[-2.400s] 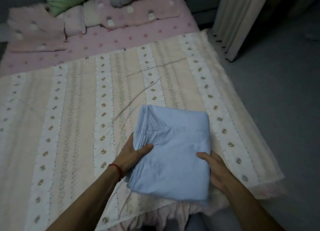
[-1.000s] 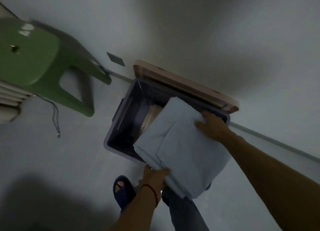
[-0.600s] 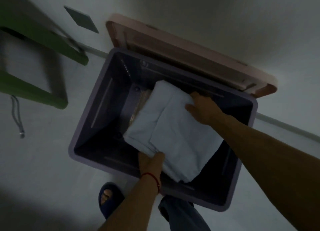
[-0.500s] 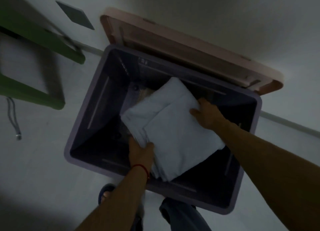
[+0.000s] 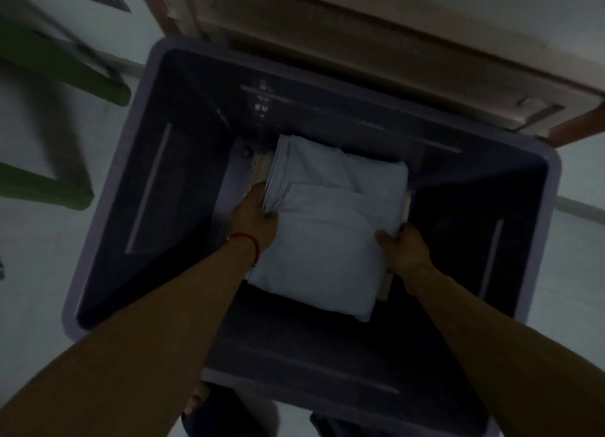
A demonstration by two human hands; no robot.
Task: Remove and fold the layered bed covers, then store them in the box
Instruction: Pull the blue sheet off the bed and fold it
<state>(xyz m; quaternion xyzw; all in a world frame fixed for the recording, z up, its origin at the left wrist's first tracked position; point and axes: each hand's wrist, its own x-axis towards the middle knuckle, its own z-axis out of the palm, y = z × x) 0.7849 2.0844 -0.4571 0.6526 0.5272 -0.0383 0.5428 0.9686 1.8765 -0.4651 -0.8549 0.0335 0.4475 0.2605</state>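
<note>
A folded light blue cover (image 5: 330,233) lies deep inside the dark purple storage box (image 5: 108,214), on top of a cream folded cover (image 5: 260,169) whose edge shows at the left and right. My left hand (image 5: 255,217), with a red string on the wrist, grips the blue cover's left edge. On the cover's right edge, my right hand (image 5: 404,250) holds it with the thumb on top. Both arms reach down into the box.
The box's pink lid (image 5: 376,53) leans against the wall behind it. A green plastic stool (image 5: 49,115) stands to the left on the pale floor. My feet in dark slippers (image 5: 209,413) are at the box's near rim.
I carried the blue cover from the bed to the box. In the last half second both hands lowered it to the bottom and turned it square with the box.
</note>
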